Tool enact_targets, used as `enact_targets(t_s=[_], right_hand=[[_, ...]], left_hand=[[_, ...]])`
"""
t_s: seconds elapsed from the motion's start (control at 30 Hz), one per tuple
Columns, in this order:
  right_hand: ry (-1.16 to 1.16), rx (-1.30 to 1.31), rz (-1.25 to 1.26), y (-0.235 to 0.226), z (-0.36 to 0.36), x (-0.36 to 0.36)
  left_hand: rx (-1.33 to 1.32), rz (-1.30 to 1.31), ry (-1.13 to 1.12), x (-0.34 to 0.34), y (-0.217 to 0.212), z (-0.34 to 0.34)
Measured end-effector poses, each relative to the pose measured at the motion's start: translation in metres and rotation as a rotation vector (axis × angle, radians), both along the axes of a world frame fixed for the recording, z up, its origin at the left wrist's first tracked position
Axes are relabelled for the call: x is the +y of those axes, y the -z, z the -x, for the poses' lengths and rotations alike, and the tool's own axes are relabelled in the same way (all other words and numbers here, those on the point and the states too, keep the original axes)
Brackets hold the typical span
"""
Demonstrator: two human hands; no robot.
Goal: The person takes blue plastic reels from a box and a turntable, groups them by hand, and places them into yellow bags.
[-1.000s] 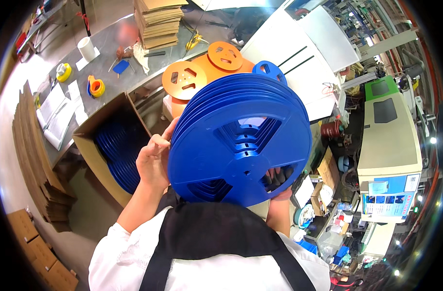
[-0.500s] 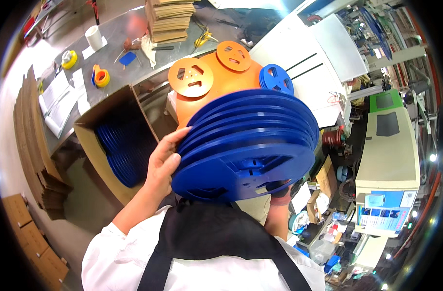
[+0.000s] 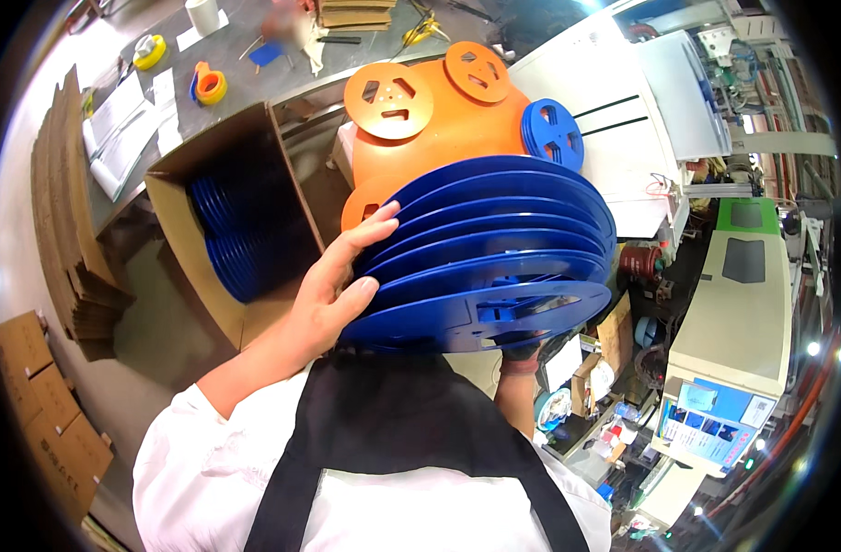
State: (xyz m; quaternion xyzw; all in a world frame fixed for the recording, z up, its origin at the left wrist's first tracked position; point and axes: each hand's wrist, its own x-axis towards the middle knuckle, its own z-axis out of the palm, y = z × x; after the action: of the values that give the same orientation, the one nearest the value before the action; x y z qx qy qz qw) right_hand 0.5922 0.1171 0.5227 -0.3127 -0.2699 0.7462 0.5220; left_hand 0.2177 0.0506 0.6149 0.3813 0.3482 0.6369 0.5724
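A stack of several large blue plastic reels (image 3: 494,239) leans tilted in front of my chest, their flanges spaced apart. My left hand (image 3: 333,281) is pressed to the left rims, with the thumb lower and the fingers spread higher across the edges. At the lower right rim, my right hand (image 3: 522,352) holds the stack from beneath; it has a dark covering and its fingers are mostly hidden. Beyond the stack, a rounded orange surface (image 3: 453,124) bears orange reels (image 3: 388,99) and a small stack of blue reels (image 3: 554,135).
To the left, an open cardboard box (image 3: 195,285) contains several blue reels (image 3: 227,239). Behind it, a grey table (image 3: 246,78) carries tape rolls (image 3: 209,85), papers and tools. Flattened cardboard (image 3: 75,221) stands far left. A beige machine (image 3: 729,304) and cluttered shelves are at right.
My left hand has shifted right and spread its fingers over more of the rims. The reel stack sits slightly higher and further right in view, while the surroundings have shifted with the head.
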Motion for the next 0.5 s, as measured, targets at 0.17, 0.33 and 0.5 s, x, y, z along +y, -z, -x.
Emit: enact_targets(t_s=[0.17, 0.33, 0.5], right_hand=[[-0.012, -0.036, -0.01, 0.001, 0.001, -0.002], [-0.034, -0.08, -0.068, 0.002, 0.001, -0.001], [-0.199, 0.091, -0.059, -0.021, 0.037, 0.012]], left_hand=[[0.03, 0.057, -0.004, 0.002, 0.007, 0.0], [-0.117, 0.164, -0.144, 0.023, 0.03, 0.001], [0.119, 0.45, -0.61, 0.043, 0.077, 0.021]])
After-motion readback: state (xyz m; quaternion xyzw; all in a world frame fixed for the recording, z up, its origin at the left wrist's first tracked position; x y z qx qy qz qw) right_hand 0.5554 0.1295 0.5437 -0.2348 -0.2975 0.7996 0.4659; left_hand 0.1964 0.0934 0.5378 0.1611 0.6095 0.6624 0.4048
